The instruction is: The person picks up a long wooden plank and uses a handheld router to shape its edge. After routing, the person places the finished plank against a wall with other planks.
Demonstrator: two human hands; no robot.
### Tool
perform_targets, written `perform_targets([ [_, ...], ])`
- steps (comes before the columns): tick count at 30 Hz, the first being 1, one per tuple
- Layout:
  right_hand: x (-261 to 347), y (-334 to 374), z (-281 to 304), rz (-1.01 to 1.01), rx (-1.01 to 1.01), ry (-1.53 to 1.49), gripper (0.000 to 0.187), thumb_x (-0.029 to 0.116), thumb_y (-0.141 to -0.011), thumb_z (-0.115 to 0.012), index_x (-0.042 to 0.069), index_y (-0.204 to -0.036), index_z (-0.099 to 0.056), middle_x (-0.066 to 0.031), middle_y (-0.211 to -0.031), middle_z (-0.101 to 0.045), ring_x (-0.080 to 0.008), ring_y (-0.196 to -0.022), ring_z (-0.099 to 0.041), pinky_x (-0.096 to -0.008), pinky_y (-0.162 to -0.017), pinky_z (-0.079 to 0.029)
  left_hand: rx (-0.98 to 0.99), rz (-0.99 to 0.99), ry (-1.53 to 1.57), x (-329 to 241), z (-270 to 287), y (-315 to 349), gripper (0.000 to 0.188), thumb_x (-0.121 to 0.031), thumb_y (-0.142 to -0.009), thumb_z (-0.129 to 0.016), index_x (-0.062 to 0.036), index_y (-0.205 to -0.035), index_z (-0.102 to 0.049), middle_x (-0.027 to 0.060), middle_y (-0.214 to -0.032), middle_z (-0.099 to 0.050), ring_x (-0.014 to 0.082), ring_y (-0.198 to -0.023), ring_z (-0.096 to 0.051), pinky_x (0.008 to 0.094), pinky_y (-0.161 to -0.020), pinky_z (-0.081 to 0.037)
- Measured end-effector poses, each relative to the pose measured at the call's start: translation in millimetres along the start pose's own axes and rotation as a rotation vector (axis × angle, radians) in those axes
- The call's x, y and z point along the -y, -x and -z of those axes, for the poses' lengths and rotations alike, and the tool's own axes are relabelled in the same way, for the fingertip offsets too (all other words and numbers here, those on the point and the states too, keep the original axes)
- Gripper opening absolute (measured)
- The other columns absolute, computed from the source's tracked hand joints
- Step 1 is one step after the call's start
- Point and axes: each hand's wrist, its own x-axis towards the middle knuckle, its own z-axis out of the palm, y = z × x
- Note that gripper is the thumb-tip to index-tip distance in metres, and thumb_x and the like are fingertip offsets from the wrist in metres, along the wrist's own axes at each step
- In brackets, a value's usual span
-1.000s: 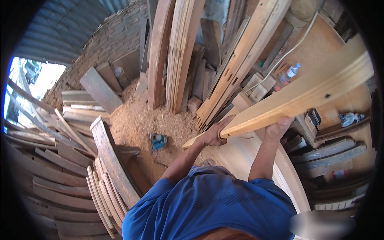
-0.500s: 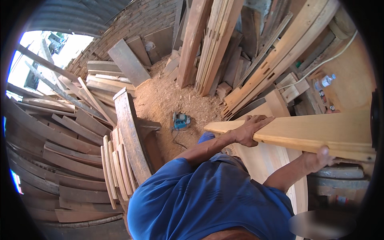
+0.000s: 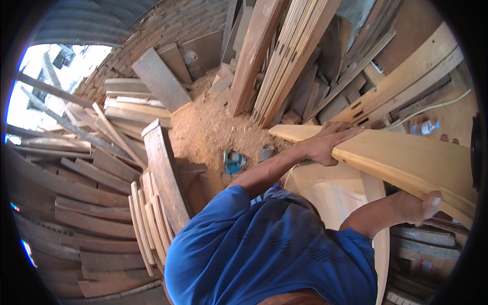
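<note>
A long, pale wooden plank [image 3: 401, 155] slants across the right side, its narrow end over the shavings and its wide end running to the right rim. My left hand [image 3: 330, 145] is wrapped over it, fingers across the upper face and thumb on the near edge. Farther right, my right hand [image 3: 421, 208] grips the near edge from below, with the thumb up against the side and the other fingers partly hidden beneath. Under the plank lies a wide pale board [image 3: 330, 195].
Wood shavings cover the floor [image 3: 203, 129], where a teal power tool [image 3: 234, 162] sits near a grey cylinder [image 3: 266, 152]. Tall beams [image 3: 292, 56] lean at the back. A narrow bench [image 3: 165, 173] and stacked boards [image 3: 91, 218] stand left. A clear bottle [image 3: 426, 127] lies right.
The plank has swung so that its right part sits lower and nearer. Both hands have moved along with it, the right one slightly rightward and down. The view has shifted a little.
</note>
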Motion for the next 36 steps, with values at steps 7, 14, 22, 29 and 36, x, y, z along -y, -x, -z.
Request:
perform_targets([
  [7,-110.4,25.4,-93.9,-0.091,0.175,0.120,0.080,0.017,-0.077,-0.078,-0.006,-0.143,-0.038,-0.0199,-0.133,-0.049,-0.0315,-0.119,-0.053,-0.0433,-0.102,-0.046,0.073,0.128,-0.130,143.5,55.6,8.5,0.111,-0.016,-0.064,-0.078,-0.0132,-0.160,-0.023,0.0167,-0.159,-0.034,0.0384,-0.146,-0.032,0.0549,-0.115,-0.030],
  [14,-177.3,-31.2,-175.9,-0.390,0.156,0.160,0.101,-0.004,-0.072,-0.073,-0.003,-0.155,-0.016,-0.0194,-0.148,-0.037,-0.0276,-0.132,-0.043,-0.0365,-0.111,-0.036,0.168,0.554,-0.198,257.1,93.9,84.5,0.084,-0.037,-0.085,-0.072,-0.0194,-0.156,-0.029,0.0328,-0.157,-0.025,0.0521,-0.146,-0.023,0.0541,-0.118,-0.027],
  [22,-276.4,-119.9,-281.8,-0.259,0.189,0.362,0.115,0.021,-0.079,-0.078,0.001,-0.160,0.002,-0.0268,-0.161,-0.018,-0.0383,-0.147,-0.025,-0.0446,-0.120,-0.026,0.300,0.780,-0.284,325.3,86.2,181.6,0.075,-0.042,-0.086,-0.068,-0.0054,-0.147,-0.045,0.0291,-0.144,-0.049,0.0489,-0.142,-0.032,0.0509,-0.118,-0.029],
  [29,-331.8,-142.3,-315.7,-0.294,0.321,0.589,0.097,0.048,-0.096,-0.062,-0.001,-0.159,-0.005,-0.0316,-0.158,-0.024,-0.0459,-0.147,-0.025,-0.0494,-0.121,-0.025,0.249,0.703,-0.134,330.8,73.9,174.4,0.074,-0.041,-0.085,-0.069,-0.0026,-0.144,-0.048,0.0295,-0.143,-0.051,0.0450,-0.136,-0.043,0.0473,-0.115,-0.035],
  [36,-353.0,-143.2,-297.0,-0.068,0.318,0.735,0.089,0.043,-0.100,-0.057,0.001,-0.159,-0.005,-0.0321,-0.148,-0.043,-0.0444,-0.131,-0.048,-0.0470,-0.111,-0.039,0.104,0.663,-0.184,331.3,102.8,80.8,0.087,-0.037,-0.084,-0.071,-0.0077,-0.153,-0.028,0.0440,-0.151,-0.023,0.0622,-0.140,-0.024,0.0618,-0.116,-0.026],
])
